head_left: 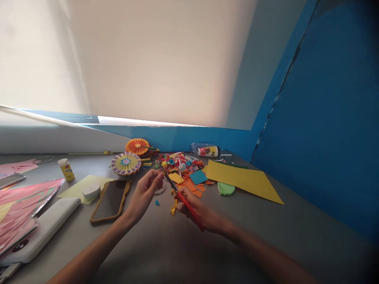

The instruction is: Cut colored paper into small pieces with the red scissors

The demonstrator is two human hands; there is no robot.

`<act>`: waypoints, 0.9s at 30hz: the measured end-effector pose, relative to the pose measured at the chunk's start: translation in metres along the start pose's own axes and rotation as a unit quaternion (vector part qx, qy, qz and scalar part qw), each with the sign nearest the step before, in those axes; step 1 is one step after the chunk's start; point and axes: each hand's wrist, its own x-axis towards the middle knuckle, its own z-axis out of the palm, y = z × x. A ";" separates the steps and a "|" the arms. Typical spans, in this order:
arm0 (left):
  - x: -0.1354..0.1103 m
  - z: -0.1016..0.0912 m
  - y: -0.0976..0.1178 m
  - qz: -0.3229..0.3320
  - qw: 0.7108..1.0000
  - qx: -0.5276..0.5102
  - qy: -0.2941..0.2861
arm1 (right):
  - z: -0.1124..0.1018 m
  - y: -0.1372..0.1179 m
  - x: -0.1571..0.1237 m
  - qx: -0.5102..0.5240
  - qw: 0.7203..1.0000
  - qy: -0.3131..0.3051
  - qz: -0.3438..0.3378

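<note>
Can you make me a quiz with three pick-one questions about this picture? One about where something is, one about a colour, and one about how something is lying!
1. Where is the big yellow paper?
A. On the pink paper
B. To the right of the pile of paper scraps
C. On the floor

2. What colour is the handle of the scissors in the right hand?
A. Blue
B. Green
C. Red

3. How is the phone in its tan case?
A. Lying flat on the table
B. Standing up
C. Inside a bag

Answers:
1. B, because it lies beside the pile.
2. C, because red shows at the right hand.
3. A, because it rests on the table.
</note>
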 end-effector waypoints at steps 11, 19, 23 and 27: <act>0.001 -0.003 0.002 0.003 0.999 0.026 0.035 | 0.001 -0.009 -0.003 0.007 1.000 -0.002 0.000; 0.003 -0.004 -0.001 0.009 0.999 0.024 0.043 | 0.001 -0.005 -0.003 0.003 1.000 -0.001 0.018; 0.004 -0.005 -0.003 0.009 0.998 0.027 0.050 | 0.001 -0.005 -0.003 0.011 1.000 0.003 0.018; 0.005 -0.006 -0.003 0.011 0.998 0.030 0.056 | 0.002 -0.006 -0.004 0.019 1.000 -0.001 0.020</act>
